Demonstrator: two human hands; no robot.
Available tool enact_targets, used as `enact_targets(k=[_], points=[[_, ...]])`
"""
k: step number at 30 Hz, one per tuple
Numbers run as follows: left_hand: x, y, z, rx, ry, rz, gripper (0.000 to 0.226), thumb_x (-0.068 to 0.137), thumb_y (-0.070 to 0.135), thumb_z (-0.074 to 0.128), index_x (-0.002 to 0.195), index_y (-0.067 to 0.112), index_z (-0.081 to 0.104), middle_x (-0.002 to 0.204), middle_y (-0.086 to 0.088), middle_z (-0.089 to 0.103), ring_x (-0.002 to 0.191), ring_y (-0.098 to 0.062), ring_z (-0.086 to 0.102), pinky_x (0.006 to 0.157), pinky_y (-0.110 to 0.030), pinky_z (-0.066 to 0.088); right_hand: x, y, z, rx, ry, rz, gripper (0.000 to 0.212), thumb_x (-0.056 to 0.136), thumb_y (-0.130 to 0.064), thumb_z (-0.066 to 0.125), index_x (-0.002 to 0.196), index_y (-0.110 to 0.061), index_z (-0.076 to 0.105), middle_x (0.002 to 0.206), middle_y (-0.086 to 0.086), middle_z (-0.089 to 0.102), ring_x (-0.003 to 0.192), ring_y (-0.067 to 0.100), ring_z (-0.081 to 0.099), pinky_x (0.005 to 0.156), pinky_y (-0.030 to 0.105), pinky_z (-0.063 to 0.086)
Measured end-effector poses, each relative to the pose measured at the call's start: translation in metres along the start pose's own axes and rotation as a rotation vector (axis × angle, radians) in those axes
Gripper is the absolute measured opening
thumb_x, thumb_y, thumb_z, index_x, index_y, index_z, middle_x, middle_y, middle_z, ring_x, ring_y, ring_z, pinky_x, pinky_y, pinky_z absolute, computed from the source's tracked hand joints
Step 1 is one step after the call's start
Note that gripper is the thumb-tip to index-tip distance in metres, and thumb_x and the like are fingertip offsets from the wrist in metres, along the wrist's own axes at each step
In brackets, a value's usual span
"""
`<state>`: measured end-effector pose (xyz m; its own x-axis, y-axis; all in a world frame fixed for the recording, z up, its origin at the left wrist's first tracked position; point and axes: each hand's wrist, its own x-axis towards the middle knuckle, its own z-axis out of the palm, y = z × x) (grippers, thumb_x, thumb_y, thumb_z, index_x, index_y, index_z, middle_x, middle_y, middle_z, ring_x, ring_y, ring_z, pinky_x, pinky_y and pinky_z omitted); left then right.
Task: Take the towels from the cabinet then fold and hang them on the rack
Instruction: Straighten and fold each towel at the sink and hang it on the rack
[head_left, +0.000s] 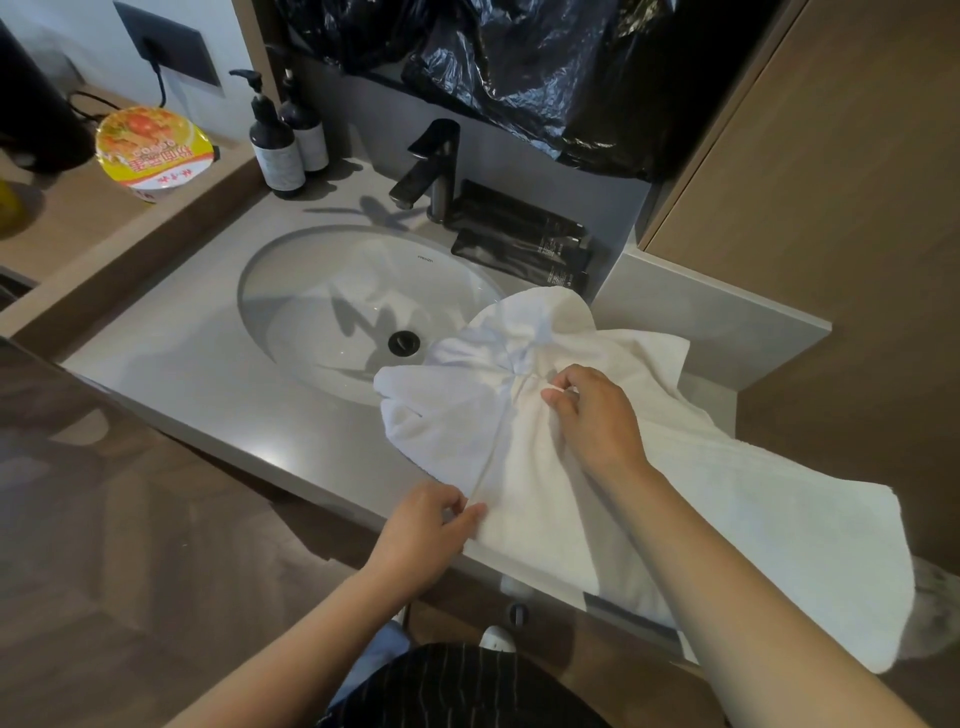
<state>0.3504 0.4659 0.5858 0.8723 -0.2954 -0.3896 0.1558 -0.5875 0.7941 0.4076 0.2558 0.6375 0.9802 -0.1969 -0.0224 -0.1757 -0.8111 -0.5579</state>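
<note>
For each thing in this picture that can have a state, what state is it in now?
towel: unfolded, bunched, lying on the counter, one end hanging over the front edge.
left hand: pinches the towel's near edge.
right hand: pinches a fold in the towel's middle.
faucet: off, no water running.
sink: no water standing in it.
noodle cup: lid on.
pump bottles: upright.
</note>
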Motion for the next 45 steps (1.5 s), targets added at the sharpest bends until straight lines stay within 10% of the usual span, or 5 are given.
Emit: enact_targets(k=[17,25,35,45], points=[[-0.003,-0.003,-0.001,-0.196,-0.166,-0.131,0.034,0.085,0.031,0.067,0.071,0.0,0.069,0.065,-0.009,0.068,0.062,-0.024,0.064,0.072,-0.042,0.057,-0.003,-0.003,0.002,0.12,-0.136,-0.068,0.009,0.097,-0.026,0.054,0.089,-0.022,0.053,0.079,-0.009,0.06,0.074,0.016,0.055,0.074,0.038,0.046],[-0.001,0.004,0.001,-0.139,-0.113,-0.176,0.044,0.094,0.038,0.057,0.069,0.006,0.071,0.068,-0.009,0.072,0.069,-0.03,0.07,0.075,-0.039,0.058,-0.011,-0.001,0.004,-0.093,-0.053,-0.074,0.023,0.099,-0.037,0.048,0.112,-0.019,0.055,0.108,-0.004,0.066,0.1,0.021,0.061,0.078,0.036,0.048],[-0.001,0.001,0.007,-0.162,-0.07,-0.224,0.044,0.094,0.04,0.058,0.058,0.015,0.065,0.063,-0.004,0.072,0.058,-0.013,0.067,0.067,-0.029,0.056,-0.026,0.035,-0.008,-0.28,-0.016,-0.004,0.029,0.102,-0.037,0.04,0.112,-0.015,0.057,0.108,0.001,0.059,0.092,0.026,0.06,0.065,0.033,0.036],[0.009,-0.001,0.007,-0.059,-0.064,-0.198,0.048,0.09,0.048,0.059,0.08,0.002,0.07,0.073,-0.012,0.07,0.075,-0.03,0.069,0.076,-0.041,0.057,-0.016,0.036,0.011,-0.334,0.002,0.068,0.029,0.104,-0.036,0.037,0.104,-0.013,0.054,0.098,0.003,0.056,0.081,0.028,0.058,0.061,0.031,0.03]])
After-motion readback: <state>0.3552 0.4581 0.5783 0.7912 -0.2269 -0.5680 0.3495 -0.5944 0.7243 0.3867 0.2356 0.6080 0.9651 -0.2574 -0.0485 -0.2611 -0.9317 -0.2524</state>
